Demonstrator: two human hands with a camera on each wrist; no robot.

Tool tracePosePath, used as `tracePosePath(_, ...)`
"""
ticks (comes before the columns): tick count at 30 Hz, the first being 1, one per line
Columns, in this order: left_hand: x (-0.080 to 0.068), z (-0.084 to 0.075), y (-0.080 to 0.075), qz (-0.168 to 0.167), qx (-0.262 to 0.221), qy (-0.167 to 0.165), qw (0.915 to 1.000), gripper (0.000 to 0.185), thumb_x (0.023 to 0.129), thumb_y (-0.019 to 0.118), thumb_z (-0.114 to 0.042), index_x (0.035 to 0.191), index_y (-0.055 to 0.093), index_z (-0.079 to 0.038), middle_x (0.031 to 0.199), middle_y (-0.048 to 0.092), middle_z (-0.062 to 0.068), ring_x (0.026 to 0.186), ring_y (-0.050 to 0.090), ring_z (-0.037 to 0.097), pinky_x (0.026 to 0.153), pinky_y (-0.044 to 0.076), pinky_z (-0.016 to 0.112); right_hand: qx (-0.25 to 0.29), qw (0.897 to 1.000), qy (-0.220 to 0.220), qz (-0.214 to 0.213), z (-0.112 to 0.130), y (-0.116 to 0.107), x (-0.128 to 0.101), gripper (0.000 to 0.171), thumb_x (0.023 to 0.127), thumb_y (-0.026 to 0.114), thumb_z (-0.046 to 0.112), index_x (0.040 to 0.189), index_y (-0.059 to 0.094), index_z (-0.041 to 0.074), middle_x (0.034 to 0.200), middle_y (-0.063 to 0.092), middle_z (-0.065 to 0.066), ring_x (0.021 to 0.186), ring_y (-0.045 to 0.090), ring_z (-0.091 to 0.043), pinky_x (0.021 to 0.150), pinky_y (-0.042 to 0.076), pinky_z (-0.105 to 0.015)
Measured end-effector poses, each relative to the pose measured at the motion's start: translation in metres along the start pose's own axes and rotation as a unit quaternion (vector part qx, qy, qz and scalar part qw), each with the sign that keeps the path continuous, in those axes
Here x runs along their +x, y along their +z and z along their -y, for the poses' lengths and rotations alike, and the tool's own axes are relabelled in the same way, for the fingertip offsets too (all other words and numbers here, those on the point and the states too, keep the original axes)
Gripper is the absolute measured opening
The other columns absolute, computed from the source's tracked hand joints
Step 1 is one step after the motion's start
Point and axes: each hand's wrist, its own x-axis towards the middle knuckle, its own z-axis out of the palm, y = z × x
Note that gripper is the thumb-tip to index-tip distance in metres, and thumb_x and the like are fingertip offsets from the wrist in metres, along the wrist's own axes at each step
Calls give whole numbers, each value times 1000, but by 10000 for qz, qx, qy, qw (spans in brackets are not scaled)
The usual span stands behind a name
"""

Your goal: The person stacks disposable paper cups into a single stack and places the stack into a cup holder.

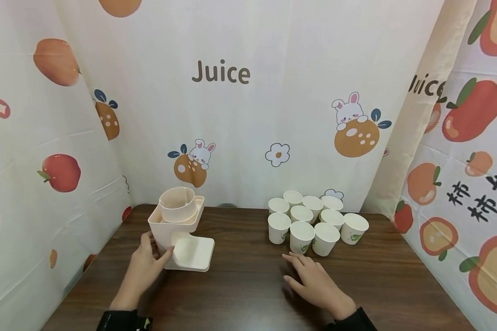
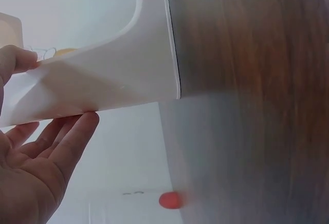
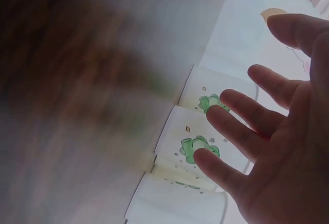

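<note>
A cream plastic stand [image 1: 161, 234] with a flat square base plate [image 1: 192, 253] and a round cylinder [image 1: 177, 204] in its top tray stands at the left of the table. My left hand [image 1: 144, 263] grips its upright body, thumb on the near side and fingers on the left side; the left wrist view shows the hand [image 2: 38, 167] with the body between thumb and fingers. Over the table, in front of a group of white paper cups [image 1: 302, 235], my right hand [image 1: 316, 281] is held with fingers spread. Green prints mark the cups [image 3: 198, 142] in the right wrist view.
The dark wooden table [image 1: 240, 280] reaches back to a white fruit-print curtain [image 1: 240, 115]. Similar printed cloth [image 1: 451, 184] hangs along the right, and more hangs on the left. Several cups stand close together at the back right.
</note>
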Motion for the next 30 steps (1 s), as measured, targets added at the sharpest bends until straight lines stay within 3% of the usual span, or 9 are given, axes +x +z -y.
tracePosePath(6, -1, -3, 5, -68, -120, 132, 9998, 70, 96, 68, -23, 140, 27, 13, 123, 53, 37, 106, 62, 45, 83, 55, 50, -56, 9999, -40, -112, -5, -2, -4, 51, 98, 67, 32, 142, 55, 11, 140, 54, -15, 128, 51, -33, 95, 42, -59)
tracePosePath(14, -6, -4, 6, -36, -236, 28, 9997, 74, 98, 67, -28, 143, 24, 13, 127, 51, 38, 112, 60, 48, 86, 54, 50, -81, 9998, -30, -194, -9, -3, -7, 50, 97, 68, 30, 142, 55, 11, 141, 54, -15, 128, 52, -32, 93, 43, -58)
tracePosePath(20, -13, -5, 10, -20, -357, 107, 9993, 79, 98, 66, -23, 148, 18, 14, 134, 44, 38, 118, 54, 52, 90, 51, 54, -114, 9989, -139, -424, -12, -5, -9, 48, 98, 67, 31, 140, 57, 10, 139, 56, -13, 128, 53, -27, 92, 44, -56)
tracePosePath(30, -25, -7, 15, -906, -572, 471, 9931, 73, 93, 73, -15, 146, 28, 8, 130, 46, 34, 110, 58, 54, 83, 53, 55, -37, 9986, -95, -519, -15, -11, -7, 46, 98, 68, 29, 138, 58, 11, 134, 58, -4, 122, 56, -25, 94, 46, -55)
